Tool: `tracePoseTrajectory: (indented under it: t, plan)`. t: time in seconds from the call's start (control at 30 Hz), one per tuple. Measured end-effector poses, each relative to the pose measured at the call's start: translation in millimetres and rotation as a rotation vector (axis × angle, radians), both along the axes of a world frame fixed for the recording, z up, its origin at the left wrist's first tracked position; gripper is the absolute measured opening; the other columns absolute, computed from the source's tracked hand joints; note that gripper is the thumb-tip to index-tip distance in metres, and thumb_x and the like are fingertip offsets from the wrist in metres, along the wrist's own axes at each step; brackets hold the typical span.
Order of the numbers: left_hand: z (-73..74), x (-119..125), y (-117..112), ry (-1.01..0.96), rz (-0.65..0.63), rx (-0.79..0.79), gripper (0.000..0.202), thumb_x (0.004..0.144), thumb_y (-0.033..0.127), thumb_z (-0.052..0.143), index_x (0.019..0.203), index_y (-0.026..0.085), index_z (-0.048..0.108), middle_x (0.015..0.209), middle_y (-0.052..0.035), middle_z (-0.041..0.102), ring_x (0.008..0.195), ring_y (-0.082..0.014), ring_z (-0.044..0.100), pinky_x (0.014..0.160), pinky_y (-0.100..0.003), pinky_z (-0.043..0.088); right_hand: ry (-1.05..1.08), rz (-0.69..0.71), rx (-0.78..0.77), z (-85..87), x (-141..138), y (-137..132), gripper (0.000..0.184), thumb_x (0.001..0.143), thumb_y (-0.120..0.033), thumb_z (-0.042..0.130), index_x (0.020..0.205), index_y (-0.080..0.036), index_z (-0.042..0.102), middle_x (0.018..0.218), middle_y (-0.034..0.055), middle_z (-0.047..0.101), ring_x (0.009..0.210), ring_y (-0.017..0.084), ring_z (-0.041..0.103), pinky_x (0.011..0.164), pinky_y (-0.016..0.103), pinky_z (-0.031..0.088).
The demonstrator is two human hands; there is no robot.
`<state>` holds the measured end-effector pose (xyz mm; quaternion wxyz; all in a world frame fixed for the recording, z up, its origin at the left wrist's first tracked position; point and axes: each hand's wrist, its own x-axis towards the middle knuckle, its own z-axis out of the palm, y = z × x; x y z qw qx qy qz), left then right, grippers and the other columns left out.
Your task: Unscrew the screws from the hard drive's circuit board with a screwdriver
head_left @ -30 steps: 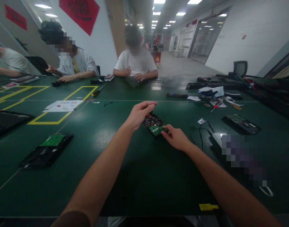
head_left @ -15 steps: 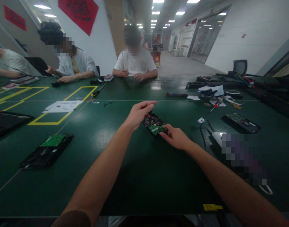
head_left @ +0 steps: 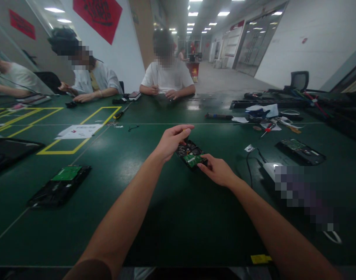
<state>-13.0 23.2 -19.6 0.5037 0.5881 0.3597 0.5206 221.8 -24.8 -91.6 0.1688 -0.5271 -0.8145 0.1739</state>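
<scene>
A black hard drive (head_left: 191, 154) with a green circuit board on top lies on the green table (head_left: 172, 217) in the middle. My left hand (head_left: 171, 141) hovers over its far left end, fingers pinched on a thin tool with a yellowish tip that I can barely make out. My right hand (head_left: 217, 170) grips the drive's near right corner with closed fingers.
Another hard drive (head_left: 59, 185) lies at the left, a third one (head_left: 300, 151) at the right near a white device with a cable (head_left: 269, 168). Tools and papers clutter the far right. Yellow tape lines and a paper sheet (head_left: 77, 131) mark the left. Three people sit across.
Both hands stay on the drive; the right hand's fingers shifted slightly along its near corner. The camera drifted a little.
</scene>
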Motion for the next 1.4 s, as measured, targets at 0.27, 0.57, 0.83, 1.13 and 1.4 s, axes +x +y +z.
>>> tracePoseTrajectory:
  t: [0.27, 0.57, 0.83, 1.13, 1.4]
  plan:
    - [8.7, 5, -8, -0.089, -0.002, -0.072, 0.018, 0.086, 0.030, 0.070, 0.102, 0.022, 0.068, 0.099, -0.0046, 0.068, 0.093, -0.0176, 0.065, 0.063, -0.024, 0.050, 0.001, 0.013, 0.009, 2.4, 0, -3, 0.050, 0.103, -0.055, 0.050, 0.139, -0.021, 0.057, 0.087, 0.0044, 0.072, 0.072, 0.018, 0.063, 0.063, 0.029, 0.037]
    - [0.6, 7, -3, -0.110, -0.007, -0.064, 0.023, 0.089, 0.039, 0.070, 0.102, 0.021, 0.072, 0.103, -0.0066, 0.069, 0.094, -0.0169, 0.065, 0.073, -0.028, 0.057, -0.009, 0.007, 0.000, 5.6, 0, -5, 0.049, 0.104, -0.054, 0.051, 0.139, -0.021, 0.058, 0.089, 0.0053, 0.072, 0.074, 0.018, 0.063, 0.064, 0.030, 0.036]
    - [-3.6, 6, 0, 0.066, 0.079, 0.010, 0.035, 0.081, 0.050, 0.079, 0.099, 0.020, 0.077, 0.095, -0.0051, 0.069, 0.080, -0.0137, 0.059, 0.061, -0.023, 0.048, 0.017, 0.019, -0.017, 4.2, 4, -3, 0.049, 0.103, -0.053, 0.053, 0.141, -0.022, 0.057, 0.090, 0.0046, 0.071, 0.073, 0.018, 0.061, 0.063, 0.029, 0.036]
    - [2.4, 0, -3, 0.225, 0.125, 0.195, 0.039, 0.084, 0.039, 0.077, 0.117, 0.021, 0.068, 0.090, -0.0037, 0.066, 0.077, -0.0153, 0.061, 0.059, -0.025, 0.053, 0.028, 0.023, -0.018, 1.9, 5, -3, 0.049, 0.103, -0.051, 0.053, 0.142, -0.021, 0.056, 0.092, 0.0051, 0.071, 0.074, 0.018, 0.062, 0.064, 0.029, 0.037]
    - [-0.5, -2, 1, 0.349, 0.200, 0.345, 0.028, 0.092, 0.034, 0.067, 0.115, 0.023, 0.077, 0.112, -0.0098, 0.068, 0.099, -0.0200, 0.062, 0.073, -0.029, 0.056, 0.048, 0.020, -0.023, -1.0, 6, -1, 0.049, 0.103, -0.051, 0.052, 0.142, -0.021, 0.056, 0.089, 0.0043, 0.071, 0.074, 0.018, 0.062, 0.064, 0.030, 0.038]
